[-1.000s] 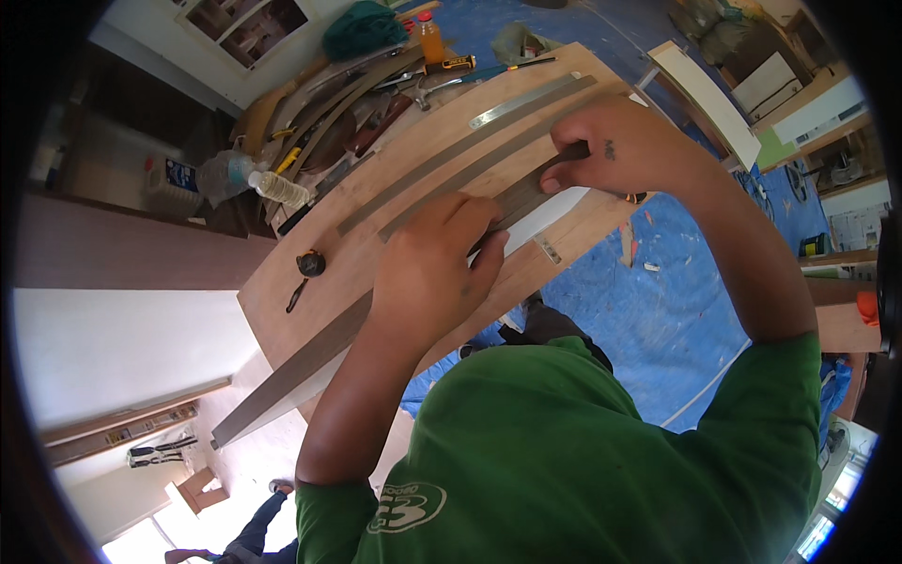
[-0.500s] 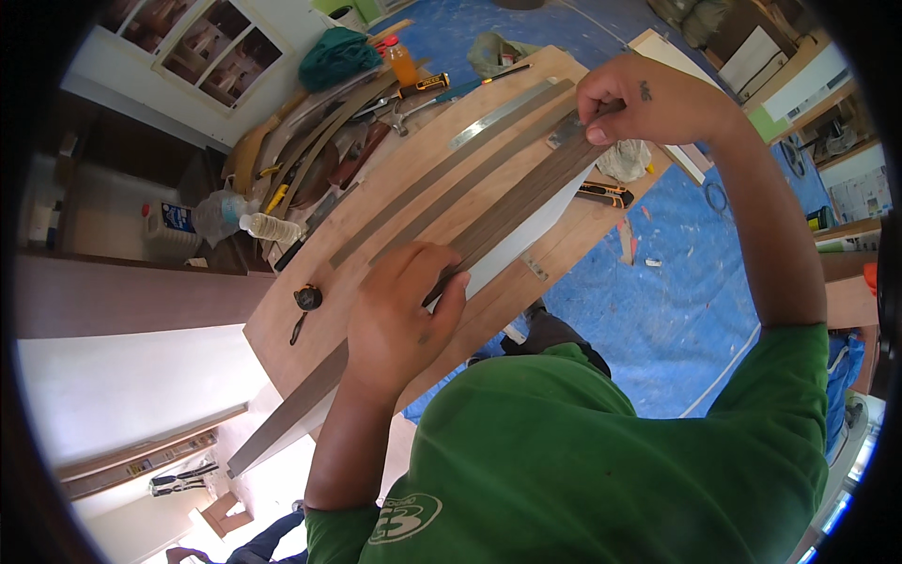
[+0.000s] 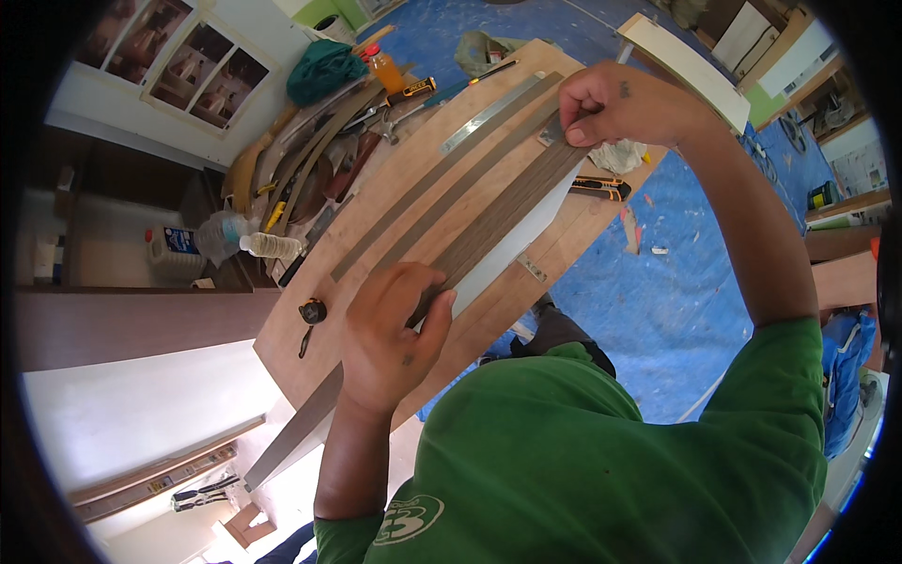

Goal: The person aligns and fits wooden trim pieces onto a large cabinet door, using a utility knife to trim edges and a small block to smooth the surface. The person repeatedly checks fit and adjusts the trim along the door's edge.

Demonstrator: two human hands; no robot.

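A long board [image 3: 512, 202] with a brown wood-grain side and a white side slants over the wooden worktop [image 3: 305, 362]. My left hand [image 3: 390, 329] grips it around the middle, thumb on the near side and fingers over the far side. At its far right end my right hand [image 3: 620, 103] pinches the edge between thumb and fingers. The board's lower end sticks out past the worktop at the lower left. Two thin brown strips [image 3: 460, 181] lie beyond it, next to a shiny metal strip [image 3: 489, 117]. A utility knife [image 3: 601, 187] rests near my right hand.
A tape measure [image 3: 312, 311] sits on the left of the worktop. Along the far edge are a hammer [image 3: 391, 127], a screwdriver [image 3: 413, 91], curved offcuts [image 3: 324, 150], an orange bottle [image 3: 383, 69] and a clear plastic bottle [image 3: 272, 245]. Blue sheeting [image 3: 658, 310] covers the floor.
My view has shifted slightly. Both hands keep their hold on the board, which shows a little more of its brown wood-grain side.
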